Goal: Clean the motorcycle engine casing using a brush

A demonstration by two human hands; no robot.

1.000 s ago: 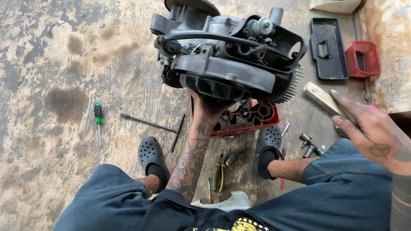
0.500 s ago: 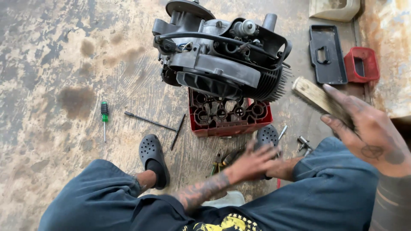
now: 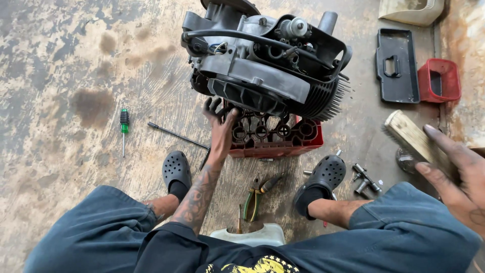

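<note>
Left hand [image 3: 221, 121] reaches forward, fingers spread; right hand [image 3: 457, 172] grips, raised.

1 engine [image 3: 262, 65], 2 clogs [image 3: 176, 169], 1 screwdriver [image 3: 124, 126]

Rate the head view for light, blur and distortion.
Head view: soft even daylight, shadows faint under the engine and crate; wide-angle bending toward the edges; the engine and left hand are sharp; the right hand with its brush looms large at the frame edge, slightly soft.

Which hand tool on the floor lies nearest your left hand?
The black T-handle wrench, just beside the left hand; the green screwdriver lies farther left.
</note>
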